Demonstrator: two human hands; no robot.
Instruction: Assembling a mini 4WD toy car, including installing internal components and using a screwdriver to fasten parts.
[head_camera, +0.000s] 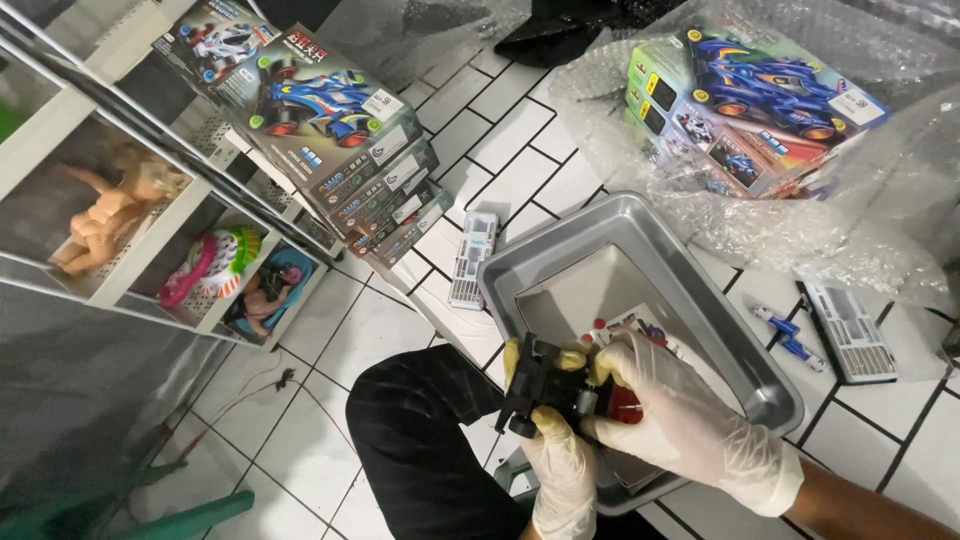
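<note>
Over the near corner of the grey metal tray (745, 375), both gloved hands are closed on a small black toy car chassis (545, 385): the left hand (562, 462) cups it from below while the right hand (672, 412) pinches its red-tipped end. It looks like mid-assembly, a part being seated at that end, so the next move likely calls for firm, steady finger pressure with the body braced. The chassis's long axis runs roughly along the tray's near edge, wheeled end pointing away from the tray.
</note>
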